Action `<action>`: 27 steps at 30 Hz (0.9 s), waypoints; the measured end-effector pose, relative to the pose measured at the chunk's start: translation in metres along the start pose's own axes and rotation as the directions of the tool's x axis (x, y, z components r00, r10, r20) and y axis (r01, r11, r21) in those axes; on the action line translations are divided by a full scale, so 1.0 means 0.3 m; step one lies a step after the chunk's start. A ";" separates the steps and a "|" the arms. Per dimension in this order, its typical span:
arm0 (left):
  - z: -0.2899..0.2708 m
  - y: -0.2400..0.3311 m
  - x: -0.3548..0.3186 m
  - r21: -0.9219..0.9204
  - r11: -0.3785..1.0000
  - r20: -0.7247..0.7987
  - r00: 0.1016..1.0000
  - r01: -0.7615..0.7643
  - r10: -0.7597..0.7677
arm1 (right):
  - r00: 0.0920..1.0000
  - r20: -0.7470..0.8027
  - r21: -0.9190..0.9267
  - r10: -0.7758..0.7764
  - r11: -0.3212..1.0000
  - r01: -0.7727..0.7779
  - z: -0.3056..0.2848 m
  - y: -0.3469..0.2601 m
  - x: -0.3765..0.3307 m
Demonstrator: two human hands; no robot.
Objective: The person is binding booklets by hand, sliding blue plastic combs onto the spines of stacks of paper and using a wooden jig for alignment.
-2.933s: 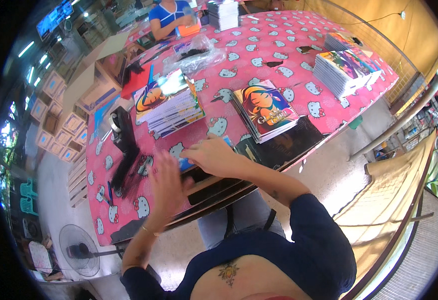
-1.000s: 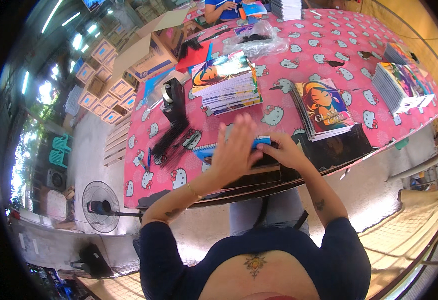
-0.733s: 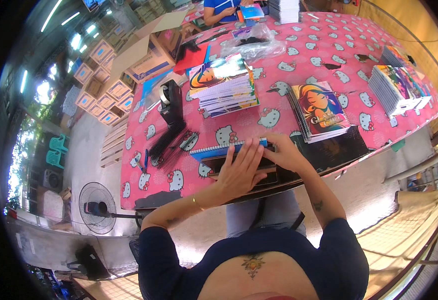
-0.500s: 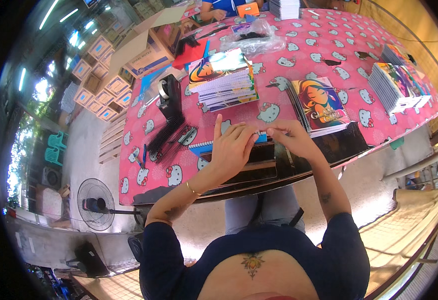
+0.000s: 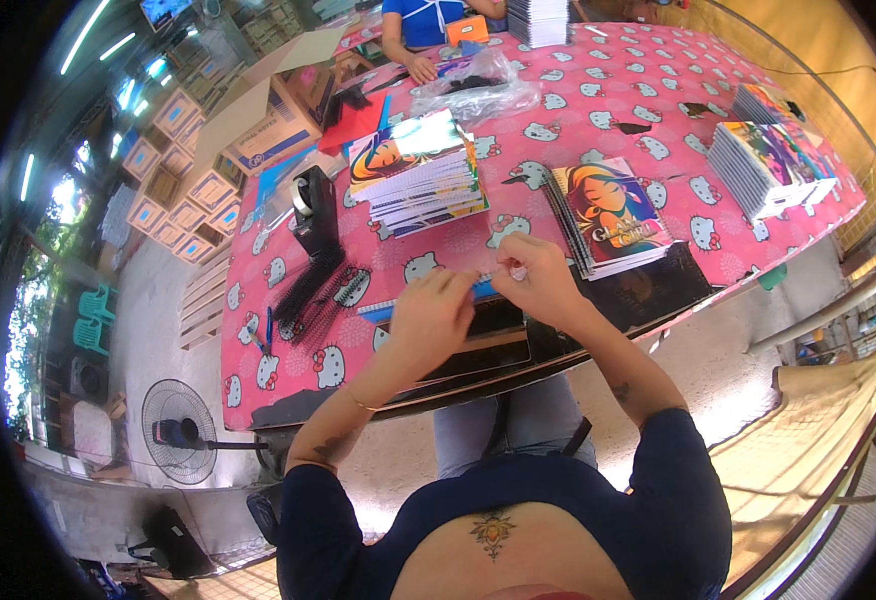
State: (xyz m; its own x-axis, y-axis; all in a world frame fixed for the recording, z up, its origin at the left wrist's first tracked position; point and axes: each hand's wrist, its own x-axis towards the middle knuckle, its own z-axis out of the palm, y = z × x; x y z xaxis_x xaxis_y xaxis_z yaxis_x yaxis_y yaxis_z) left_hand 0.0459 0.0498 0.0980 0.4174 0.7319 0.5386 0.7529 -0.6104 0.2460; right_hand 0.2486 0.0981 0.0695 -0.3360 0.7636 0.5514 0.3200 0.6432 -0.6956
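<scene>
Pinching a thin blue strip [image 5: 482,288] between them to keep it taut, the left hand [image 5: 428,318] and right hand [image 5: 535,282] hovered, fingers closed, above the notebook [image 5: 383,307] on the pink tablecloth [image 5: 598,110].

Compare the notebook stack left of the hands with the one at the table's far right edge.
The left stack is untidy, its books fanned out of line; the far-right stack is squared up. The left stack sits nearer the tape dispenser; the right one sits by the table edge. Both have colourful covers.
</scene>
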 end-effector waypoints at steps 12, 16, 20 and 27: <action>-0.284 0.287 0.343 -0.621 0.775 0.029 0.992 0.116 -0.125 | 0.919 -0.389 0.425 0.072 0.898 0.110 -0.136 -0.310 -0.113; -0.136 0.117 0.387 -0.517 0.839 -0.163 0.982 -0.171 0.099 | 0.836 -0.471 0.411 0.281 0.909 -0.074 -0.291 -0.041 -0.048; -0.076 -0.319 0.448 -0.157 0.987 -0.341 0.937 0.026 -0.079 | 0.878 -0.330 0.334 0.347 0.913 -0.235 -0.534 0.279 0.029; 0.062 -0.645 0.327 0.211 0.977 -0.088 0.996 0.038 -0.020 | 0.916 -0.215 -0.455 0.339 0.795 -0.401 -0.583 0.596 0.017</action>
State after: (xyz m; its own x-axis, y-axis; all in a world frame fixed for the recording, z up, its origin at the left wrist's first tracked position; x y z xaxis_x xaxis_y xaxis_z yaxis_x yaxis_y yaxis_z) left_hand -0.0493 0.2453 0.0883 0.3558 0.7142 0.6028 0.8588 -0.5042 0.0905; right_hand 0.4590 0.2271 0.0286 -0.0083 0.9297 0.3682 0.7921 0.2309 -0.5650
